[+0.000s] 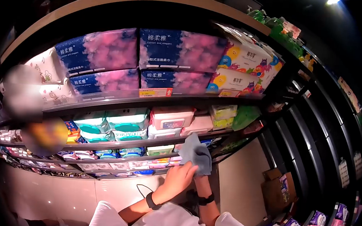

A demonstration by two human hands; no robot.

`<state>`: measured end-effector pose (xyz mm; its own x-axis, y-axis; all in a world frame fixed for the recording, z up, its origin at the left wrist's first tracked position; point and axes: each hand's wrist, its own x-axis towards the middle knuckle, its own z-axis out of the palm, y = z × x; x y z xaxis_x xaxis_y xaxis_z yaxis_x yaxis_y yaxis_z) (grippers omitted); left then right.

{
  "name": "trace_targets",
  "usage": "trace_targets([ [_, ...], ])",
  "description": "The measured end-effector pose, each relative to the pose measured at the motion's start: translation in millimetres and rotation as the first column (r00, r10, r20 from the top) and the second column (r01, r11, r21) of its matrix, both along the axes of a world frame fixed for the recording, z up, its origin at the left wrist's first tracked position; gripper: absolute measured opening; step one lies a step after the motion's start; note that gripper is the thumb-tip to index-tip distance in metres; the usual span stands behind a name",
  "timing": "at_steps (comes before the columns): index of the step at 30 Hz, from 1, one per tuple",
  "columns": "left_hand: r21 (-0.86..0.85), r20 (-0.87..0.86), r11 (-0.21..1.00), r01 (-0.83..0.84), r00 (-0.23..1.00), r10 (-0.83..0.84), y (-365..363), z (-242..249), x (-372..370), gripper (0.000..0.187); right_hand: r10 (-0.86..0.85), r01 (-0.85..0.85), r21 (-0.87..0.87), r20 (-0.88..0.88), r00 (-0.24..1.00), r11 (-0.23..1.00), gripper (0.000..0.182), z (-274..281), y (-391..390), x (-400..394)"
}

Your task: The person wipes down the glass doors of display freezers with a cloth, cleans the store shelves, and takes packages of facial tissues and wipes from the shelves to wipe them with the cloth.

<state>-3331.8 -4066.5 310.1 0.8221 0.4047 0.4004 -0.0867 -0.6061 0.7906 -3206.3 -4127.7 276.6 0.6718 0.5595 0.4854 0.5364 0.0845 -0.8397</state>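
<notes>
A grey-blue cloth [201, 157] is bunched up in front of the lower shelves, with a lighter part sticking up at its left. My left hand [178, 179] is closed at the cloth's lower left edge, its fingertips against the fabric. Just below the cloth, my right hand [201, 179] is wrapped in its folds, and most of its fingers are hidden. Both wrists wear dark bands. Packs of pink and white wipes [172, 118] sit on the shelf behind the cloth.
Blue-and-pink tissue packs [110, 49] and cartoon-print packs [241, 54] fill the upper shelf. Teal-and-white packs [127, 124] stand below. An open cardboard box [274, 193] lies on the floor at right, near more shelving. Green bottles [275, 25] stand on top.
</notes>
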Motion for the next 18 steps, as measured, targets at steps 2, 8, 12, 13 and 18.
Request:
trace_targets([
  [2,0.078,0.009,0.997,0.0,1.0,-0.001,7,-5,-3,0.032,-0.012,0.02,-0.048,0.172,0.985,0.999,0.026,-1,2,4],
  [8,0.026,-0.032,0.999,-0.034,0.999,0.035,31,-8,-8,0.037,0.252,-0.004,-0.348,0.67,0.698,0.937,0.022,-38,-25,15],
  [12,-0.097,-0.168,0.982,0.164,0.97,-0.178,34,13,-21,0.04,0.157,0.072,-0.465,0.436,0.886,0.882,0.021,-32,-42,-10],
  [13,-0.115,-0.2,0.972,0.204,0.954,-0.224,32,24,-26,0.039,0.151,-0.069,-0.295,0.266,0.952,0.953,0.019,-19,-38,-18],
  [18,-0.321,-0.188,0.877,0.358,0.883,-0.429,31,39,-26,0.041,0.263,-0.219,-0.274,0.135,0.955,0.936,0.019,24,-17,-28],
])
